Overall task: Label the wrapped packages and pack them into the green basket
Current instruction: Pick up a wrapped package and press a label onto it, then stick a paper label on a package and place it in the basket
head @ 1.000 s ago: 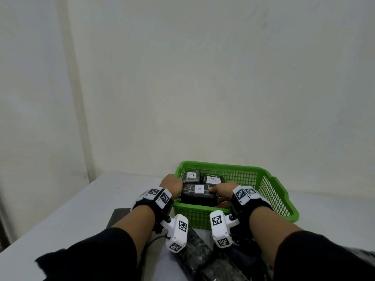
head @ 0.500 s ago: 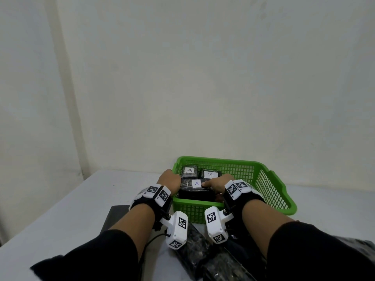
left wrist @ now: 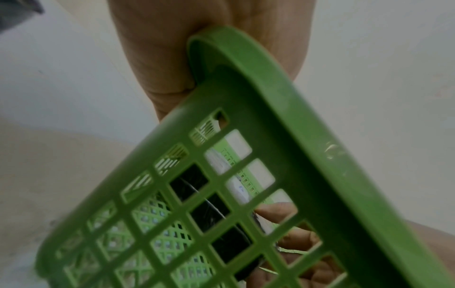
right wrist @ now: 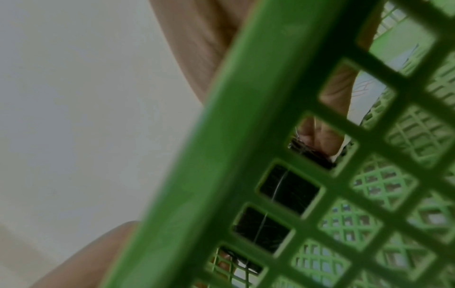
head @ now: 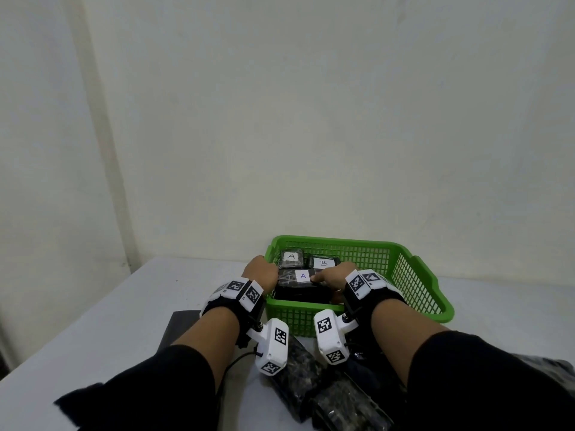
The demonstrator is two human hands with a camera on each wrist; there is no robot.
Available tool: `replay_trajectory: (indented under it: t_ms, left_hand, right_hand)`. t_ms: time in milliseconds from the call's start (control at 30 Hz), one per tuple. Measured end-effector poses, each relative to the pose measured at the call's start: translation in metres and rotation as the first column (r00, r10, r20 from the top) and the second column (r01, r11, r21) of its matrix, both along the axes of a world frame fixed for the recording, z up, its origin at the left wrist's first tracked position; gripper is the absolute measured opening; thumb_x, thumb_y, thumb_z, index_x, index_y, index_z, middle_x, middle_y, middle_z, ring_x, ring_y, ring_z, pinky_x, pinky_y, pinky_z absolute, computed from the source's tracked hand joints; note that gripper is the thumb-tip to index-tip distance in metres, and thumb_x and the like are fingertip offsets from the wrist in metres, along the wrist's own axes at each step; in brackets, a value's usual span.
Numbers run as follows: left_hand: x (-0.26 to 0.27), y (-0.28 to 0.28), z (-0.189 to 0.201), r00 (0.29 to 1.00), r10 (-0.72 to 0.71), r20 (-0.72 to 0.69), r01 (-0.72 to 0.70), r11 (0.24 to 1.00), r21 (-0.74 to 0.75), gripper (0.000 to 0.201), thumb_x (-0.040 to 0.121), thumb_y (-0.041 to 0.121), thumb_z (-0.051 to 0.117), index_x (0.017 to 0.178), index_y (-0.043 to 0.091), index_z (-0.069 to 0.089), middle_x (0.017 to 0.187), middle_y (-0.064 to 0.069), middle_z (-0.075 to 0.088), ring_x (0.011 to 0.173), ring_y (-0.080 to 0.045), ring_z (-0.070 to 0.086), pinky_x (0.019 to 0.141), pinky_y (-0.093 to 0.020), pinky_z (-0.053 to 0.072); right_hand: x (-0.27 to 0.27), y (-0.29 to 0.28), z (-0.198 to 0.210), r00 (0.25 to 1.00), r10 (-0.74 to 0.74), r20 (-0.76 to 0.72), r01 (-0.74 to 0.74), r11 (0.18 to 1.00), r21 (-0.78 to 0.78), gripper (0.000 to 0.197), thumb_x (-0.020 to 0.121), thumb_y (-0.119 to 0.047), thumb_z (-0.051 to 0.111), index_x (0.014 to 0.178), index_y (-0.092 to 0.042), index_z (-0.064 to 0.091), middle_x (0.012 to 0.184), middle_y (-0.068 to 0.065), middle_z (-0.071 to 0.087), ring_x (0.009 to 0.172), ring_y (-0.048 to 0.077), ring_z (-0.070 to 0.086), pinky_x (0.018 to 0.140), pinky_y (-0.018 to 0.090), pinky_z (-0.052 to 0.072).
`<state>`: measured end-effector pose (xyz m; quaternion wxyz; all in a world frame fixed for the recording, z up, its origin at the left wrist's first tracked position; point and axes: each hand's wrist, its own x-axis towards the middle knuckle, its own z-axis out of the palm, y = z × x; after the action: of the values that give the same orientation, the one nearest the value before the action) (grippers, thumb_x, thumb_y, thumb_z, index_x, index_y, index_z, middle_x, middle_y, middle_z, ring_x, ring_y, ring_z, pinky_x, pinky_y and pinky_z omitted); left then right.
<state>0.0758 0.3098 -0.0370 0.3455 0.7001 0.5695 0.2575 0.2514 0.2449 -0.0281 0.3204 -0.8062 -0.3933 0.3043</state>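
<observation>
The dark wrapped package [head: 298, 283] carrying a white label marked "A" [head: 303, 276] is at the near left of the green basket [head: 417, 290], held between both hands at about rim height. Whether it rests on anything below cannot be told. The left hand [head: 260, 272] is at the package's left end, at the basket's near-left corner; the left wrist view shows the palm [left wrist: 172, 48] against the basket rim, but the fingers are hidden, so its grasp cannot be confirmed. The right hand [head: 334, 275] is on the package's right end, thumb lying along the top beside the label; through the mesh, fingers [left wrist: 299, 238] are seen curled under the dark wrap, gripping it.

Behind it in the basket sit 2 more wrapped packages: 1 labelled "A" [head: 291, 258] at the far left, 1 labelled "B" [head: 323, 262] just to its right. The basket's right half shows only mesh.

The basket stands on a white table [head: 109, 321] near a pale wall. In front of the basket, under the forearms, lie further dark wrapped packages [head: 326, 396] with no label visible. A dark flat sheet [head: 180, 325] lies beneath the left forearm. Both wrists carry white marker-tagged camera mounts.
</observation>
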Motion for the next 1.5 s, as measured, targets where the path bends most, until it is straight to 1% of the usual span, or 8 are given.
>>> replay_trajectory:
  t_ms: [167,333,400,500,600,700,1267,1500]
  left_hand:
    - [-0.002,-0.004,0.008,0.996,-0.017,-0.085,0.017,1.0,0.002,0.035,0.103,0.012,0.046,0.069,0.014,0.043,0.078,-0.008,0.052,0.085,-0.027,0.051,0.072,-0.029,0.039]
    - [-0.013,-0.014,0.026,0.956,-0.082,-0.282,0.085,0.996,0.0,0.051,0.107,0.042,0.045,0.067,0.011,0.044,0.071,-0.005,0.05,0.062,-0.017,0.047,0.054,-0.028,0.033]
    - [-0.02,-0.018,0.035,0.944,-0.091,-0.318,0.108,0.993,0.038,0.053,0.106,0.046,0.045,0.066,0.01,0.045,0.07,-0.005,0.05,0.062,-0.017,0.047,0.054,-0.028,0.032]
    - [-0.029,-0.031,0.048,0.914,-0.109,-0.392,0.167,0.979,0.117,0.053,0.105,0.047,0.045,0.072,0.007,0.053,0.076,-0.006,0.055,0.075,-0.026,0.056,0.061,-0.029,0.035]
    - [-0.036,-0.053,0.054,0.883,-0.118,-0.455,0.221,0.958,0.18,0.051,0.104,0.048,0.047,0.115,0.001,0.064,0.114,-0.014,0.065,0.108,-0.031,0.062,0.084,-0.033,0.046]
    - [-0.04,-0.081,0.054,0.841,-0.125,-0.526,0.28,0.933,0.226,0.052,0.103,0.043,0.052,0.129,-0.001,0.06,0.129,-0.017,0.065,0.117,-0.032,0.061,0.096,-0.037,0.049]
    - [-0.044,-0.198,0.031,0.658,-0.474,-0.585,0.689,0.693,0.212,0.076,0.085,0.023,0.072,0.154,0.014,0.043,0.153,-0.007,0.048,0.139,-0.024,0.047,0.116,-0.036,0.039]
    - [-0.036,-0.218,0.016,0.548,-0.579,-0.603,0.77,0.632,0.093,0.088,0.072,0.017,0.084,0.151,0.024,0.046,0.136,-0.002,0.058,0.122,-0.02,0.057,0.103,-0.031,0.046]
  right_hand:
    - [-0.002,-0.009,0.015,0.995,0.038,0.091,-0.04,0.999,0.018,0.027,0.092,-0.029,0.077,0.076,-0.008,0.07,0.083,0.004,0.067,0.081,0.027,0.068,0.09,0.038,0.061]
    - [-0.008,-0.034,0.043,0.973,0.031,0.227,-0.048,0.996,0.072,0.041,0.092,-0.037,0.075,0.068,-0.009,0.055,0.069,0.004,0.058,0.06,0.016,0.054,0.054,0.026,0.042]
    - [-0.013,-0.048,0.054,0.954,0.091,0.287,-0.116,0.991,0.069,0.031,0.094,-0.039,0.072,0.088,-0.009,0.067,0.089,0.009,0.067,0.078,0.022,0.065,0.07,0.03,0.051]
    - [-0.021,-0.07,0.067,0.92,0.14,0.367,-0.177,0.982,0.068,0.06,0.095,-0.044,0.071,0.138,-0.004,0.057,0.138,0.014,0.064,0.125,0.031,0.062,0.099,0.038,0.05]
    - [-0.028,-0.088,0.069,0.896,0.178,0.407,-0.224,0.972,0.068,0.074,0.093,-0.049,0.071,0.149,-0.008,0.047,0.146,0.013,0.058,0.131,0.032,0.057,0.101,0.037,0.047]
    - [-0.036,-0.106,0.067,0.878,0.225,0.423,-0.276,0.959,0.062,0.087,0.092,-0.052,0.071,0.16,-0.012,0.035,0.158,0.011,0.048,0.142,0.032,0.05,0.111,0.039,0.042]
    - [-0.042,-0.221,0.043,0.804,0.353,0.479,-0.391,0.92,-0.023,0.097,0.076,-0.059,0.082,0.156,-0.019,0.044,0.157,0.005,0.051,0.137,0.025,0.055,0.111,0.036,0.046]
    - [-0.049,-0.249,0.022,0.758,0.49,0.43,-0.47,0.868,-0.162,0.068,0.067,-0.05,0.092,0.127,-0.024,0.071,0.115,-0.004,0.076,0.098,0.014,0.072,0.093,0.034,0.059]
